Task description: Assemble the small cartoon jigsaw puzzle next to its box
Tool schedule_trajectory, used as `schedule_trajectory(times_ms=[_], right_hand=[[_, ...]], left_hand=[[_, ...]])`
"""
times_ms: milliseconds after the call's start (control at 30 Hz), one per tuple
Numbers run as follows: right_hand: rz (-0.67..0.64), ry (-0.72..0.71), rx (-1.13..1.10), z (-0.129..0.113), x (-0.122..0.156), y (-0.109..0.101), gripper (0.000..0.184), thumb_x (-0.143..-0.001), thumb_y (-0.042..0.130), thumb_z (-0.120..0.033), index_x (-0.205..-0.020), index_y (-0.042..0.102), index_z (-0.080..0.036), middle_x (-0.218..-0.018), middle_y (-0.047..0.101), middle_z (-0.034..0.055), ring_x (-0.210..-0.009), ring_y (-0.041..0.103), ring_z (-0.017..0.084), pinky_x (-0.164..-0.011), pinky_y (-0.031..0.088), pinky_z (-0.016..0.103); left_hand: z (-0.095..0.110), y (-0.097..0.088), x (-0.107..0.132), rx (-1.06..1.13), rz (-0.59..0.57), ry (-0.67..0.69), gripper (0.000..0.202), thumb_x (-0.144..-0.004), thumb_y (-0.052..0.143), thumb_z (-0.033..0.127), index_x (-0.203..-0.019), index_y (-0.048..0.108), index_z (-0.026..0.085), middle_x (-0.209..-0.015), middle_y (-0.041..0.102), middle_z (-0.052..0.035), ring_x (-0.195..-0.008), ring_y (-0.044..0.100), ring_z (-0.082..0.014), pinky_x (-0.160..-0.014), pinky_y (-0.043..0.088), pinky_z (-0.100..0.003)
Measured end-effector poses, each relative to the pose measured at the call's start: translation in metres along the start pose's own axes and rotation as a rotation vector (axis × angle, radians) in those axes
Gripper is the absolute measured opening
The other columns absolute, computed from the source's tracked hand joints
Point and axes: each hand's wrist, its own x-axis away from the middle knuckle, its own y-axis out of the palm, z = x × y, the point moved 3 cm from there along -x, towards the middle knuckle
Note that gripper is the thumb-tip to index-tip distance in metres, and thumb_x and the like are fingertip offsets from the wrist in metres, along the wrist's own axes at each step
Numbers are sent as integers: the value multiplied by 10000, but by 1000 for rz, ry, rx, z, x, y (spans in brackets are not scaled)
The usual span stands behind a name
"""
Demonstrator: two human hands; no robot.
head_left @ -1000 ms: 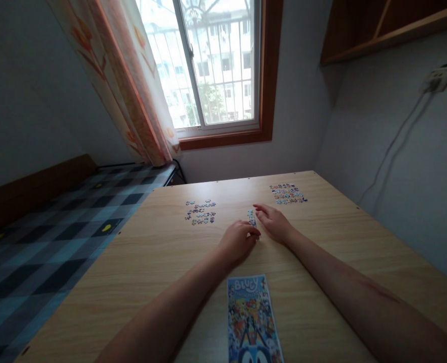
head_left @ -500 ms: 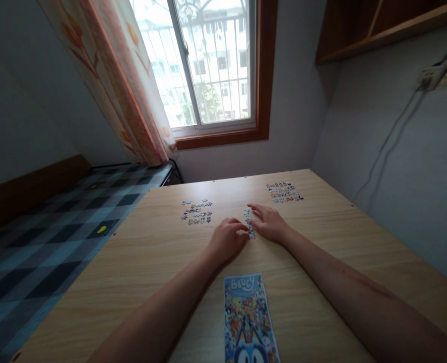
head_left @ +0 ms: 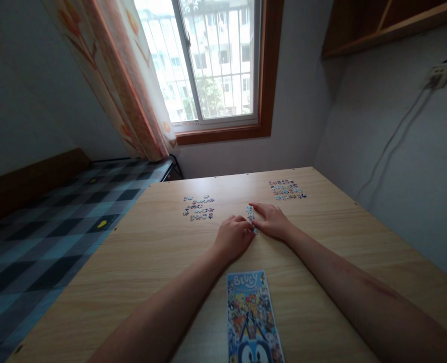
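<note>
A narrow upright strip of joined jigsaw puzzle pieces (head_left: 250, 213) lies on the wooden table (head_left: 151, 282) between my hands. At its near end, my left hand (head_left: 234, 236) is closed, with bent fingertips on the lowest pieces, partly covering them. From the right side my right hand (head_left: 271, 220) holds the strip, its forefinger at the far end and its thumb lower down along the edge. A picture sheet lettered "Bluey" (head_left: 251, 307), crowded with cartoon figures, lies flat between my forearms.
Several loose puzzle pieces (head_left: 198, 207) lie in rough rows to the left. At the back right is a block of pieces (head_left: 286, 190) in rows. Beyond the table are a checked bed (head_left: 68, 217) at left, a window (head_left: 219, 70) with a curtain (head_left: 132, 91), and a wall shelf (head_left: 389, 30).
The view has shifted slightly. My left hand has come a little closer to my right hand, its fingers now over the strip's near end. The right hand has barely moved.
</note>
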Motion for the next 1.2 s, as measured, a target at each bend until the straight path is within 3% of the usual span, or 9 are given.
schedule_trajectory(times_ms=[267, 433, 733, 1200], right_hand=[[1, 3, 9, -1, 1, -1, 566, -813, 700, -314, -1366, 585, -273, -1329, 668, 61, -1233, 597, 274, -1063, 428, 441], [7, -3, 15, -2, 1, -2, 552, -825, 683, -312, -1366, 587, -261, -1317, 673, 68, -1217, 607, 272, -1050, 436, 435], [-2, 1, 18, -2, 2, -3, 532, -851, 664, -317, -1374, 583, -257, -1326, 670, 67, -1225, 601, 267, -1065, 427, 429], [-6, -21, 54, 3, 3, -8, 536, -858, 657, -361, -1375, 587, -241, -1295, 688, 70, -1190, 622, 283, -1044, 449, 442]], left_hand=[[3, -3, 2, 2, -20, 28, 161, -890, 634, 286, -877, 789, 247, -962, 734, -58, -913, 634, -214, -895, 490, -350], [-8, -4, 1, 52, 49, -86, 164, -896, 613, 262, -899, 772, 220, -957, 722, -58, -874, 635, -197, -851, 497, -322], [-11, -1, -1, -42, 32, -129, 146, -886, 640, 321, -917, 747, 227, -1047, 706, -77, -1011, 594, -248, -940, 463, -383], [-10, 6, -5, -47, 38, -113, 168, -882, 640, 347, -935, 735, 219, -1048, 695, -72, -1011, 580, -252, -969, 443, -411]])
